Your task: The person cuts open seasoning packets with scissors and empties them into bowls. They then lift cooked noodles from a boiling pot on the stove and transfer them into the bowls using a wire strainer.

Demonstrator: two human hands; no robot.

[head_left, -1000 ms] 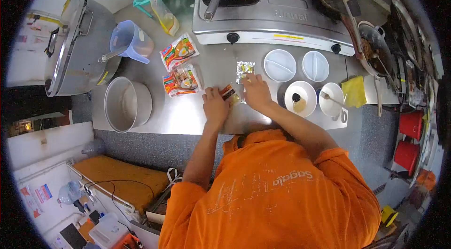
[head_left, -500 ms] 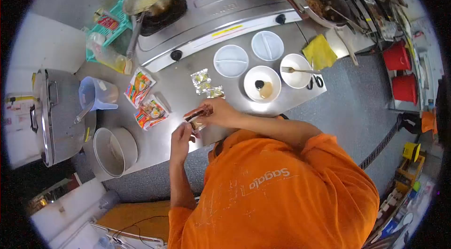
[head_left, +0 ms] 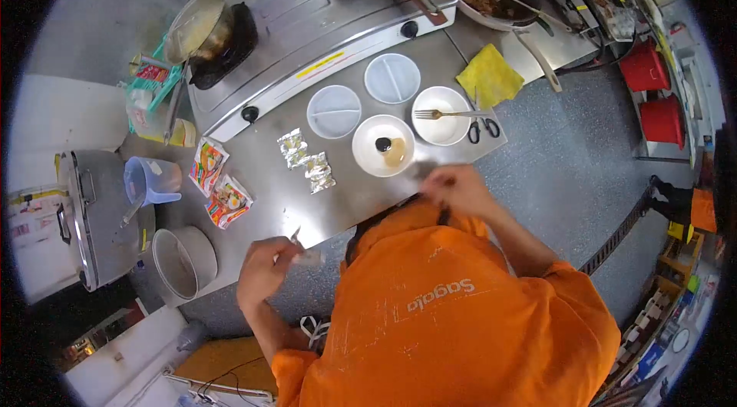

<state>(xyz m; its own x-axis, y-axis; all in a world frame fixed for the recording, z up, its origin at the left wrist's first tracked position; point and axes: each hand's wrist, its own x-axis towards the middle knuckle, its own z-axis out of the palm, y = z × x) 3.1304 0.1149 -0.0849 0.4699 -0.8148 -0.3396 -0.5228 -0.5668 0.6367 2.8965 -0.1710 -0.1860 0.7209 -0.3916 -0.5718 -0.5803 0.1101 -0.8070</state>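
Observation:
At the counter's front edge, my left hand is closed on a small pale sachet piece that sticks out past the fingertips. My right hand is raised in front of the bowls, its fingers bent together and slightly blurred; a dark sliver shows below it, but I cannot make out what it is. Just to its left stands a white bowl with a dark sauce and a light brown paste inside. Silver sachets lie on the counter between the hands. Two noodle packets rest to the left.
Two divided bowls and a white bowl with a fork stand near the stove. Scissors and a yellow cloth are right. An empty pot, a jug and a big steel pot stand left.
My hands have come apart: the left moved left and down, the right moved right, away from the dark brown packet both were on. The view has shifted, and the silver sachets are fully visible.

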